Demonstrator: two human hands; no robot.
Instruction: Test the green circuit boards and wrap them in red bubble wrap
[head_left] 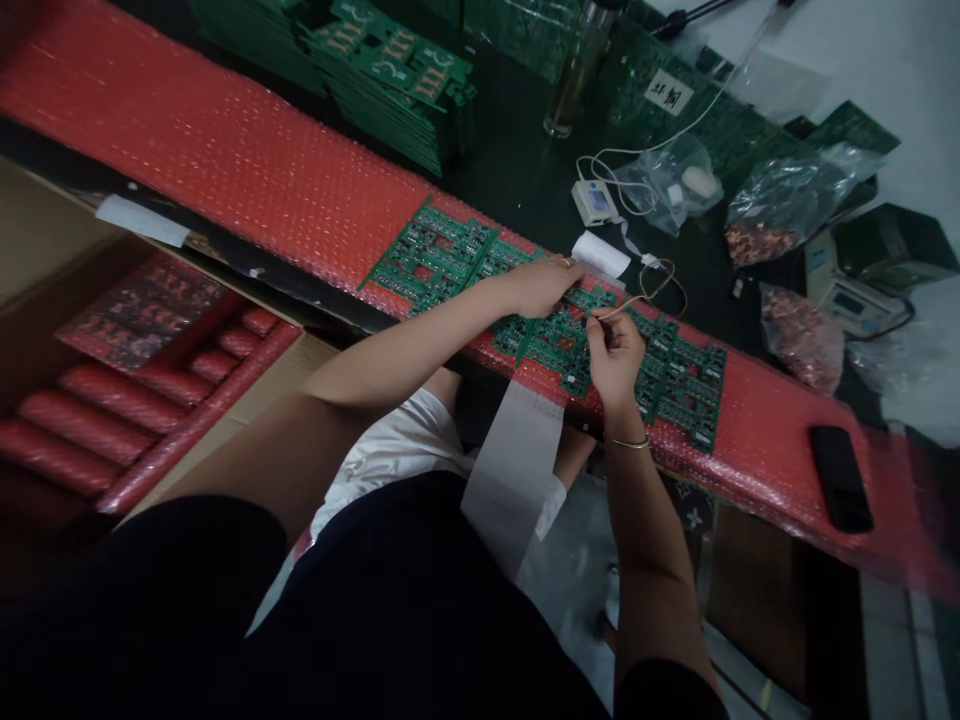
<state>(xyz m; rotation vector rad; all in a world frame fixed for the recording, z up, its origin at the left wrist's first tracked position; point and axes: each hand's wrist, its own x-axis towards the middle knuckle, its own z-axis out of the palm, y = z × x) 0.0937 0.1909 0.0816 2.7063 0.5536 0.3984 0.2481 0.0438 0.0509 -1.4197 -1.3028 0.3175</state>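
Observation:
A row of green circuit boards (pixel 427 255) lies on red bubble wrap. My left hand (pixel 541 287), with a ring on one finger, rests over the middle boards. Its fingers point away from me and are mostly hidden, so I cannot tell whether they grip anything. My right hand (pixel 619 352) is just to the right, over the same boards, its thumb and fingers pinched on a thin yellowish wire (pixel 639 299). That wire loops back towards a small white device (pixel 594 203) with a screen. A white paper roll (pixel 601 256) sits just beyond my hands.
Stacked green boards (pixel 405 90) and a glass bottle (pixel 574 75) stand at the back. Bags of copper-coloured parts (pixel 802 335) lie at right, near a phone (pixel 840 478). A paper strip (pixel 517 465) hangs off the edge. Left below, a carton (pixel 277 400) holds red-wrapped bundles (pixel 86 425).

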